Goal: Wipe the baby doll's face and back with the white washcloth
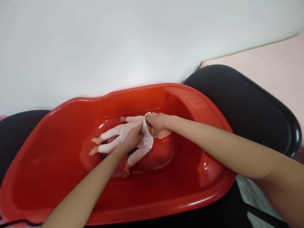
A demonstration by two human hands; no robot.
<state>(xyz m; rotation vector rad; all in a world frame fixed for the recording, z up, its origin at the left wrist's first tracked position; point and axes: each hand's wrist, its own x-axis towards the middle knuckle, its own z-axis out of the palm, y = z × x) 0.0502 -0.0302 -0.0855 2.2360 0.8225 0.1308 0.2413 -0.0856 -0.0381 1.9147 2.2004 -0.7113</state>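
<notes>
A baby doll (114,133) in a pale pink suit lies on its back inside a red plastic baby tub (59,177), head to the right, legs to the left. My left hand (134,137) rests on the doll's chest with its fingers closed on the pink cloth. My right hand (158,122) covers the doll's head and pinches the suit's collar or hood (147,133) near the neck. The doll's face is mostly hidden under my right hand.
The tub sits on a black glossy surface (249,104) that shows at the right and far left. A white wall (118,47) fills the background. A pale pink surface (273,63) lies at the upper right.
</notes>
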